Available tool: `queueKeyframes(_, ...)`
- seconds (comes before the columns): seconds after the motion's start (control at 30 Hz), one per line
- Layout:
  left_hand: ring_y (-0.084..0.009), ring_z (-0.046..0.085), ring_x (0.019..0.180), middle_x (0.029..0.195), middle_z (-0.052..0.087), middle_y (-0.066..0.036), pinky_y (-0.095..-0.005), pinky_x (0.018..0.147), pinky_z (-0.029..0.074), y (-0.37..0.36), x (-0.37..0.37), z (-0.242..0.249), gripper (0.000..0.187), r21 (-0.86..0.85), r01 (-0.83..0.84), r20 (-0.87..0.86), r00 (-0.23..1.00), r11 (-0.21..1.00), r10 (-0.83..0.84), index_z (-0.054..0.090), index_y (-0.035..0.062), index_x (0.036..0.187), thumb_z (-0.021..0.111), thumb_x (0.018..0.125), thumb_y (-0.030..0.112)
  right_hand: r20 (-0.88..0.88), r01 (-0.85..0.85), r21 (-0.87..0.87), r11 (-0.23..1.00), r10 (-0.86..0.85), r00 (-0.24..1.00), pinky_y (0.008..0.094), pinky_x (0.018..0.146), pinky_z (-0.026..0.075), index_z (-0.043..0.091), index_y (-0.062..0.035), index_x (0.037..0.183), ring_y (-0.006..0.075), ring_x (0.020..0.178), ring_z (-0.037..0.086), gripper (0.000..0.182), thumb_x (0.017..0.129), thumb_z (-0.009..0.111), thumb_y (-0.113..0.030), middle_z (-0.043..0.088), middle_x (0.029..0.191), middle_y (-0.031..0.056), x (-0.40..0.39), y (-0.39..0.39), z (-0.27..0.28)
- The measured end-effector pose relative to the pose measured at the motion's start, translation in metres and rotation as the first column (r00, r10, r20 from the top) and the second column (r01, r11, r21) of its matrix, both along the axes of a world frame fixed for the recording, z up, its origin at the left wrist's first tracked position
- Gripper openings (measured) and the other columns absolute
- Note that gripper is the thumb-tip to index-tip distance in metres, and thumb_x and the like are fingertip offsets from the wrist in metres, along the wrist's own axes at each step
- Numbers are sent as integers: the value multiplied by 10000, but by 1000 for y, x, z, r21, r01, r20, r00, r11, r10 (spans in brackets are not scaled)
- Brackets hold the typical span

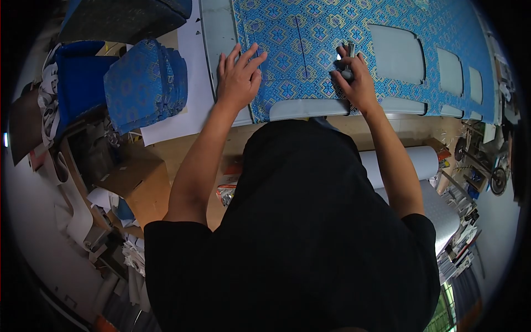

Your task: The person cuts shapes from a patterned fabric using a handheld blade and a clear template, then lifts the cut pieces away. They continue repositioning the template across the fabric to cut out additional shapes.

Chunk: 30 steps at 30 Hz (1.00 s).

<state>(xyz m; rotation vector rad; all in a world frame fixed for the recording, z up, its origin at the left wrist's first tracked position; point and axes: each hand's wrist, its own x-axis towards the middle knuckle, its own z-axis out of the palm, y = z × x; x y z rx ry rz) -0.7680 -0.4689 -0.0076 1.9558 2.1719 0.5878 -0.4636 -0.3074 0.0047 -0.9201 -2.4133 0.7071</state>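
Blue patterned fabric [321, 39] lies spread over the table, with dark straight slits or lines across it and rectangular openings where a grey surface shows. My left hand [239, 77] rests on the fabric's left edge, its fingers spread and holding nothing. Farther right, my right hand [359, 83] is closed around a small metal tool with a dark rounded part [347, 72]. The fingers cover much of this tool, so its exact kind cannot be made out. It sits on the fabric, to the left of the largest rectangular opening [395, 52].
Left of the fabric, a stack of cut blue patterned pieces [138, 86] lies by white paper [174, 119]. Plain blue material [80, 83] is beyond it. Below the table stand a cardboard box [138, 182] and, at right, a pale roll [409, 166].
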Motion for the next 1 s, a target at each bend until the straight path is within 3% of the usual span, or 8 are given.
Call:
queueKeyframes(0.7, -338, 319, 1514, 1580, 475, 4, -638, 1245, 132, 1, 0, 2, 419, 29, -22, 61, 998, 999, 20, 632, 284, 1390, 563, 984, 206, 11, 1, -22, 1000, -1, 1000, 548, 1232, 269, 565, -74, 1127, 407, 1218, 589, 296, 913, 750, -161, 621, 1427, 119, 0, -1, 0)
queueKeyframes(0.8, -339, 329, 1511, 1575, 481, -8, -626, 1247, 136, 1, -1, 2, 452, 25, -11, 43, 999, 1000, 10, 588, 256, 1432, 567, 983, 220, 1, -1, -25, 1000, 1, 1000, 549, 1233, 266, 565, -74, 1126, 409, 1215, 592, 293, 914, 749, -161, 626, 1422, 118, -1, -1, 1)
queueKeyframes(0.93, -343, 340, 1509, 1565, 491, -38, -609, 1251, 142, 1, -4, -4, 583, 70, -37, 141, 990, 997, 26, 454, 156, 1522, 599, 965, 249, 6, 2, -19, 1000, -2, 1000, 517, 1246, 268, 549, -61, 1129, 422, 1259, 580, 313, 903, 753, -134, 632, 1420, 135, -1, -3, 6)
queueKeyframes(1.0, -344, 341, 1510, 1562, 493, -47, -605, 1252, 143, -1, -8, -5, 641, 60, -45, 136, 990, 997, 36, 403, 125, 1548, 614, 955, 248, 26, 15, -60, 998, -13, 1000, 563, 1236, 247, 567, -60, 1124, 416, 1252, 576, 303, 912, 751, -174, 601, 1457, 126, -1, -3, 7)
